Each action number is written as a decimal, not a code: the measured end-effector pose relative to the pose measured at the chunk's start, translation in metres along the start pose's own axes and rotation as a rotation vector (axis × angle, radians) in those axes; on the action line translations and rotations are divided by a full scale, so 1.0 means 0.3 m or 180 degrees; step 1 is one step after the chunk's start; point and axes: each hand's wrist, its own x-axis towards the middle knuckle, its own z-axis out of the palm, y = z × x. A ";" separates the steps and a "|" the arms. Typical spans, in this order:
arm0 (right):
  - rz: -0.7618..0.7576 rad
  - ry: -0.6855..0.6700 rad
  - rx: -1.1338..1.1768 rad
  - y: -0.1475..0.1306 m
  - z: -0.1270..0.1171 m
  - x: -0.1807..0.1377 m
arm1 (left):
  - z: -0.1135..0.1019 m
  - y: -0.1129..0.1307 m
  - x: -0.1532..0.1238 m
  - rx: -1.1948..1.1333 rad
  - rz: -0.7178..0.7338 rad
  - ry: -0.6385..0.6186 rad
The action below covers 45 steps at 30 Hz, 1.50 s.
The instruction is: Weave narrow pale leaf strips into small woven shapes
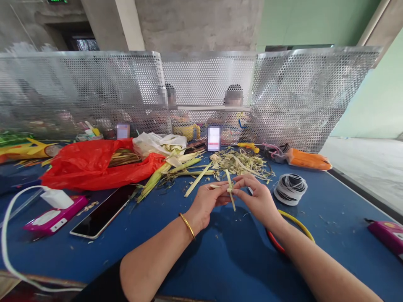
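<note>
Between my two hands, above the blue table (201, 256), is a small cross-shaped piece of pale green leaf strips (230, 188). My left hand (208, 202) pinches it from the left, with a strip end showing over the fingers. My right hand (253, 193) is closed on its right side, thumb and fingertips at the knot in the middle. A loose pale strip (198, 180) lies on the table just beyond my left hand. Behind the hands is a heap of shredded leaf scraps (242, 162). Parts of the fingers hide the middle of the piece.
To the left lie a red plastic bag (85, 161) with leaves, a phone (103, 212) and a purple power strip (56, 216) with a white cable. Right are a wire spool (290, 189) and an orange packet (308, 159). A perforated metal screen (208, 75) stands behind; people sit beyond it.
</note>
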 end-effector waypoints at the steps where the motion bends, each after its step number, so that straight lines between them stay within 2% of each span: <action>1: 0.0008 0.0017 -0.0012 0.000 0.001 -0.001 | 0.001 -0.002 0.000 -0.0017 0.0013 -0.0011; 13: 0.0195 0.0116 0.0200 -0.008 -0.004 0.004 | 0.004 0.006 -0.007 0.0141 0.0375 -0.0249; 19: 0.0523 0.0051 0.0531 -0.015 -0.008 0.003 | -0.003 0.009 -0.010 0.0158 0.0319 -0.0642; 30: 0.1026 0.0007 0.1344 -0.039 -0.009 0.003 | 0.008 0.009 -0.014 0.0232 0.0419 -0.0699; 38: 0.1041 -0.0117 0.1189 -0.017 0.000 0.002 | 0.015 0.009 -0.013 0.0237 0.0384 -0.0599; 40: 0.0843 -0.0039 0.0769 -0.008 -0.008 0.005 | 0.013 0.009 -0.009 0.0133 0.0312 -0.0438; 41: 0.0597 0.0038 0.0443 -0.009 -0.017 0.008 | 0.012 0.009 -0.007 0.0064 0.0254 -0.0344; 43: -0.0213 0.0147 -0.0400 -0.019 -0.041 0.013 | 0.008 0.010 -0.002 -0.0061 0.0151 -0.0192; 45: -0.1218 -0.0056 -0.1293 -0.037 -0.066 0.015 | 0.005 0.011 0.004 -0.0135 0.0096 -0.0110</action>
